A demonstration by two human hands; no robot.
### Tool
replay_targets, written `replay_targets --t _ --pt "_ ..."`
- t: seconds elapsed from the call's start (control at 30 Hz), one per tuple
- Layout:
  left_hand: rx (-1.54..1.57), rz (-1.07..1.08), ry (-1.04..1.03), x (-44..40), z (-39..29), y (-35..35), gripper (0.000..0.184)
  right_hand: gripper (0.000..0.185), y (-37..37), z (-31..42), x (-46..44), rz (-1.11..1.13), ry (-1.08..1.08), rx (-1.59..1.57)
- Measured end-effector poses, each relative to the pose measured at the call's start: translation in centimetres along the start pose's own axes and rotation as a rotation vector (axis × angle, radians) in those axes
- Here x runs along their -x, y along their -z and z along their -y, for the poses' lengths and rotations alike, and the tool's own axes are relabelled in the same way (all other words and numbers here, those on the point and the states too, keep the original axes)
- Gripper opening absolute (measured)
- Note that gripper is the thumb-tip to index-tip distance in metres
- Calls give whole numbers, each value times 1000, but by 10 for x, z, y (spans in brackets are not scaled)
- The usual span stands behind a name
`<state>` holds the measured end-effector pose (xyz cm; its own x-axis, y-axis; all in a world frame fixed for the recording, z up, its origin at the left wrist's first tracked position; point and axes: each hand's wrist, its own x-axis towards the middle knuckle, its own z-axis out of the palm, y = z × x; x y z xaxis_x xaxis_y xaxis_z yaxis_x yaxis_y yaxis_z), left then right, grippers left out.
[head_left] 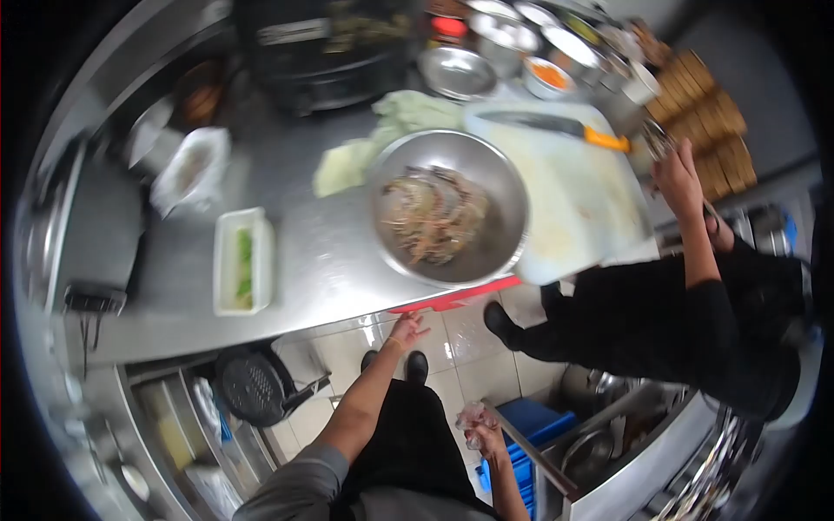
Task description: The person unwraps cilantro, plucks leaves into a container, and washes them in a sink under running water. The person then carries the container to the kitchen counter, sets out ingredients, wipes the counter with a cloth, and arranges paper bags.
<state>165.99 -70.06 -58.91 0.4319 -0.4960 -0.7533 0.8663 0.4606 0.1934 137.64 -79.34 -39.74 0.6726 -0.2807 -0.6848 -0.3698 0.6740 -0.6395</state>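
Note:
My left hand [407,331] is in front of the steel counter's edge, fingers apart and holding nothing. Lower and to the right, my right hand [488,440] is closed around a crumpled, see-through pinkish wad [476,418] that looks like plastic film; its exact kind is unclear. Above my left hand, near the counter's edge, stands a large steel bowl [506,204] with a pile of raw shrimp [434,213] in it. A white cutting board [586,204] lies beside the bowl, bearing a knife [565,126] with an orange handle.
At right a co-worker in black holds up a hand [680,178] with a small blurred object. Green cloths [408,117] lie behind the bowl. A white tray [220,269] of greens is at left. Below are a black pan [252,382] and a blue bin [534,421].

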Motion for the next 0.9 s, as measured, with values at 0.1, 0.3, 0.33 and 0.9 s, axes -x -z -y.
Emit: replay_targets --t 0.1,0.3,0.33,0.9 --pt "-408 -157 -25 63 -24 -16 46 52 -114 91 -14 249 43 202" --pt "-929 188 -435 215 -76 24 28 55 -357 230 -40 679 1157 1190" --pt "-946 96 -689 256 -94 12 27 47 -393 244 -44 722 1298 1376" --pt "-683 -601 -1489 320 -229 -141 94 30 -528 226 -122 1569 1572 2193"
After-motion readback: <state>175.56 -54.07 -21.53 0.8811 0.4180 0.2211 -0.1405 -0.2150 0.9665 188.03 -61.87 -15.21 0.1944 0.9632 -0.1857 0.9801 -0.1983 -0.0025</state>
